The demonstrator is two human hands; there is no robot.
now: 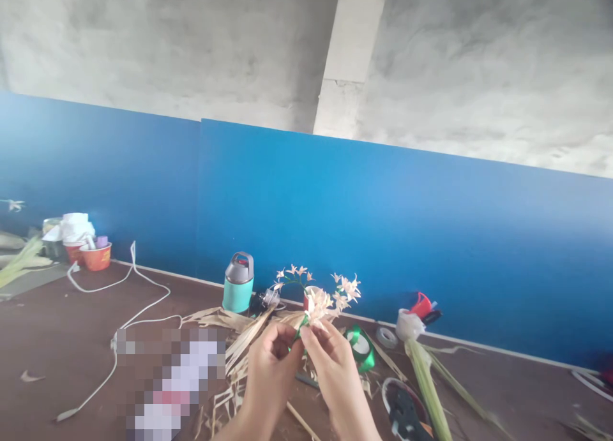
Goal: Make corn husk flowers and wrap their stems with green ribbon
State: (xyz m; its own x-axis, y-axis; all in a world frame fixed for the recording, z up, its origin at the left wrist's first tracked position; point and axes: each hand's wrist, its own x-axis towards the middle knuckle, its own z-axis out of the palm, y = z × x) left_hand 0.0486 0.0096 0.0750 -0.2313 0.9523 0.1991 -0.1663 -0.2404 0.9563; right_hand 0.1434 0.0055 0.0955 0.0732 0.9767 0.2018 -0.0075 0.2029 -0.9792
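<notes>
My left hand (274, 358) is closed, pinching the green stem just under a pale husk-like flower (318, 304). Thumb and fingers of my right hand (331, 355) press together at the base of the same flower. It is held upright above the table, with the fingertips hiding part of its stem. Behind it, smaller pale flowers on curved green stems (293, 272) fan out to the left, and a cluster of blossoms (347, 290) shows at the right. A roll of green ribbon (360, 348) lies just beyond my right hand.
Dry husk strips (251, 331) and scraps litter the brown table (201, 300). A turquoise flask (238, 288) stands by the blue partition (306, 205). A white cable (148, 308) and red paper cups (96, 258) are left. Right are a tape roll (387, 337), green husks (425, 383) and a black tool (407, 412).
</notes>
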